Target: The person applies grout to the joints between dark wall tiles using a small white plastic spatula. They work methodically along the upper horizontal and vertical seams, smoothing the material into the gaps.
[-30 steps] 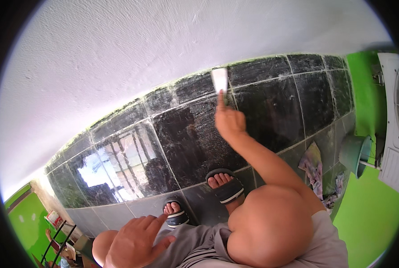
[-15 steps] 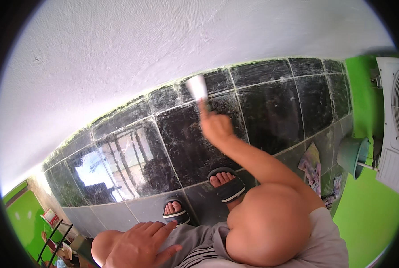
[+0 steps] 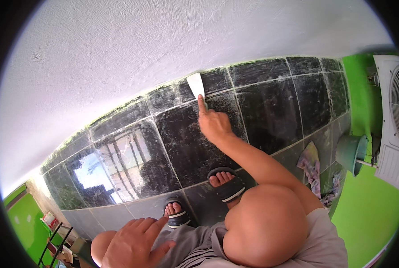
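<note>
My right hand [image 3: 215,126] is closed around the handle of a scraper [image 3: 195,84], its index finger stretched along the base of the pale, flat blade. The blade's wide edge lies at the top row of black wall tiles [image 3: 253,72], just under the white textured wall [image 3: 132,49]. Whitish residue streaks the tiles and their joints. At the lower left, my left hand [image 3: 137,241] is by my left knee, fingers loosely extended and holding nothing.
Grey floor tiles [image 3: 204,201] run along the wall under my sandalled feet. To the right are a stained rag [image 3: 310,163], a green bucket [image 3: 350,152] on its side and a white fan unit [image 3: 394,102]. A black metal rack [image 3: 54,241] stands at the lower left.
The scraper, blurred half a second ago, now shows sharply at almost the same spot. My left hand has shifted slightly, its index finger lifting a little.
</note>
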`<state>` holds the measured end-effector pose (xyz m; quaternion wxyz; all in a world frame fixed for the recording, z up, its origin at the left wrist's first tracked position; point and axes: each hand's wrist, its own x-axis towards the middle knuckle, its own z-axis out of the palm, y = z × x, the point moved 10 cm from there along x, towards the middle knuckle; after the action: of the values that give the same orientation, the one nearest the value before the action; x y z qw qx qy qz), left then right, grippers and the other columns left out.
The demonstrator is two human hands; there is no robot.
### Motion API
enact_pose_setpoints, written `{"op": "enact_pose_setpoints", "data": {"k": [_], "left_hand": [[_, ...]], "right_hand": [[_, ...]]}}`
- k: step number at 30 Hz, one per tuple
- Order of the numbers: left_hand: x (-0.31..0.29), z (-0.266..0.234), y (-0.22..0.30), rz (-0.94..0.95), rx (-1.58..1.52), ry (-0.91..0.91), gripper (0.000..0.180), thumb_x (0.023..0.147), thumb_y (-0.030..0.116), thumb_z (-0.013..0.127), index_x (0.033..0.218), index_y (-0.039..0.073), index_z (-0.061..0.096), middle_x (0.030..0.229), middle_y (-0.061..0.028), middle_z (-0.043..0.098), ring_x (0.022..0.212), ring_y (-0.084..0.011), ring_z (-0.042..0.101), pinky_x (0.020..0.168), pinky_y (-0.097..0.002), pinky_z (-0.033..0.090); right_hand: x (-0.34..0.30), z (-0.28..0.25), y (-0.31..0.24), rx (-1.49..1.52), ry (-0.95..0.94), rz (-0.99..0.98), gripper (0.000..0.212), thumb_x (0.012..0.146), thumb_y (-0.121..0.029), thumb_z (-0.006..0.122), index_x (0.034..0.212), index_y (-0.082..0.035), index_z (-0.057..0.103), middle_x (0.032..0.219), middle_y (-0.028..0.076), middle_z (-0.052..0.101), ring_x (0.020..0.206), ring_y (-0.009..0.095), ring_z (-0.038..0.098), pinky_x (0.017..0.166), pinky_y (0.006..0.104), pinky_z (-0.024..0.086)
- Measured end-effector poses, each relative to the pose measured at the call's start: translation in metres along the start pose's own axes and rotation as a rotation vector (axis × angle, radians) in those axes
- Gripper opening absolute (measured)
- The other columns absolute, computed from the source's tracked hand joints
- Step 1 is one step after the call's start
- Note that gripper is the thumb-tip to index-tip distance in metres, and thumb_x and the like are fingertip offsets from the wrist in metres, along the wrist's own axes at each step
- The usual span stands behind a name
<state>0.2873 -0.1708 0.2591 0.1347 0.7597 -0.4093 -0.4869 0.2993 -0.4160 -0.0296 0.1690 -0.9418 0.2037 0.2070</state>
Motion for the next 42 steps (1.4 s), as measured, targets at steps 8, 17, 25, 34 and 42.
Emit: {"op": "enact_pose_setpoints", "data": {"k": [8, 17, 25, 34, 42], "left_hand": [[-0.002, 0.001, -0.004, 0.020, 0.007, -0.057, 0.053, 0.094, 0.020, 0.072, 0.142, 0.004, 0.056, 0.115, -0.0194, 0.067, 0.107, -0.0407, 0.064, 0.091, -0.0474, 0.052], [0.002, -0.014, -0.006, 0.007, 0.113, 0.029, 0.057, 0.089, 0.023, 0.076, 0.139, 0.003, 0.058, 0.110, -0.0165, 0.068, 0.103, -0.0363, 0.066, 0.090, -0.0447, 0.053], [0.010, -0.009, 0.001, 0.043, 0.020, -0.027, 0.056, 0.091, 0.018, 0.074, 0.143, 0.005, 0.056, 0.118, -0.0199, 0.067, 0.109, -0.0403, 0.064, 0.093, -0.0468, 0.052], [0.002, -0.012, -0.007, 0.019, 0.008, -0.018, 0.059, 0.089, 0.016, 0.075, 0.143, 0.004, 0.056, 0.117, -0.0197, 0.067, 0.107, -0.0408, 0.064, 0.092, -0.0479, 0.052], [0.004, -0.022, -0.006, -0.009, 0.076, 0.056, 0.058, 0.090, 0.018, 0.074, 0.144, 0.005, 0.056, 0.115, -0.0191, 0.067, 0.105, -0.0408, 0.064, 0.090, -0.0484, 0.052]], "right_hand": [[-0.003, -0.008, 0.032, -0.031, 0.054, 0.145, 0.082, 0.102, -0.021, 0.058, 0.165, 0.005, 0.012, 0.080, 0.018, 0.073, 0.058, 0.029, 0.070, 0.047, 0.0440, 0.056], [-0.009, -0.026, 0.069, -0.032, 0.115, 0.216, 0.088, 0.102, -0.022, 0.059, 0.165, 0.005, 0.004, 0.078, 0.017, 0.073, 0.058, 0.028, 0.070, 0.046, 0.0416, 0.055], [-0.003, -0.002, -0.015, 0.003, -0.041, -0.078, 0.080, 0.102, -0.011, 0.054, 0.164, 0.005, 0.006, 0.090, 0.026, 0.072, 0.066, 0.031, 0.072, 0.051, 0.0411, 0.060], [-0.038, -0.013, 0.090, -0.186, 0.301, 0.141, 0.068, 0.102, -0.023, 0.057, 0.162, -0.001, 0.033, 0.072, 0.015, 0.070, 0.055, 0.030, 0.069, 0.049, 0.0441, 0.056], [-0.051, -0.019, 0.126, -0.194, 0.393, 0.229, 0.071, 0.099, -0.022, 0.061, 0.163, -0.007, 0.034, 0.069, 0.011, 0.069, 0.049, 0.028, 0.065, 0.043, 0.0444, 0.052]]}}
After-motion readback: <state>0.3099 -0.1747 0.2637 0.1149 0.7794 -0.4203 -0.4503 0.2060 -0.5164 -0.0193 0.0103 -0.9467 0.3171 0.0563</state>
